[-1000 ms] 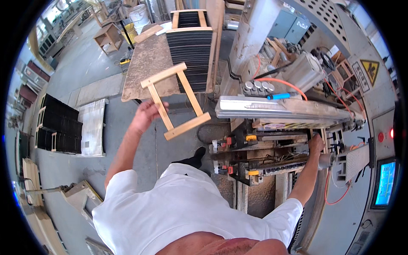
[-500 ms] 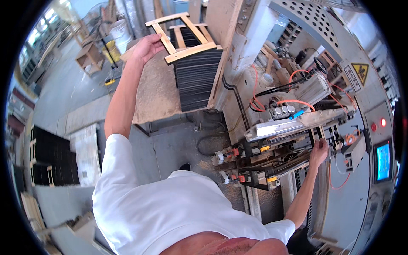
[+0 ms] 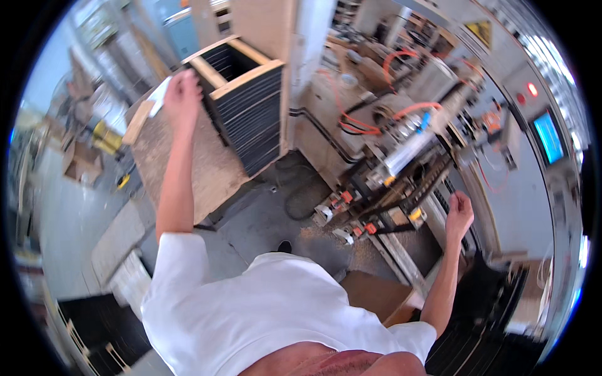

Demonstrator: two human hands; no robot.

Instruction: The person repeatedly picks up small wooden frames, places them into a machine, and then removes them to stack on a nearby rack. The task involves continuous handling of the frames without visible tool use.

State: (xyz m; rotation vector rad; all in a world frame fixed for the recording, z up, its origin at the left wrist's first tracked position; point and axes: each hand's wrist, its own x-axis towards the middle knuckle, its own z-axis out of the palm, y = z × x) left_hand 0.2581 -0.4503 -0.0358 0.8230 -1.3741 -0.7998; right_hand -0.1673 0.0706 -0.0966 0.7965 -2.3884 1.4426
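Note:
A wooden frame (image 3: 248,78) with pale rails lies on top of a tall stack of black-edged frames (image 3: 248,125) on the bench. Just left of the stack, my left hand (image 3: 184,94) is raised above the bench, apart from the frame. Its half-curled fingers look parted and empty, though motion blurs them. Beside that hand lies a small white sheet or cloth (image 3: 159,96); whether they touch is unclear. My right hand (image 3: 459,214) hangs in front of the machine (image 3: 401,160), touching none of it. Its fingers are curled together, with nothing visible in them.
A wooden strip (image 3: 138,122) rests on the bench's (image 3: 204,166) left edge. Orange hoses and clamps crowd the machine. A lit screen (image 3: 549,138) stands at far right. Dark stacked pieces (image 3: 103,329) lie low at left, and a brown carton (image 3: 376,294) is near my right side.
My left hand has let go of the wooden frame, which now sits on the stack. My right hand has drawn back from the machine toward me. The whole view has turned.

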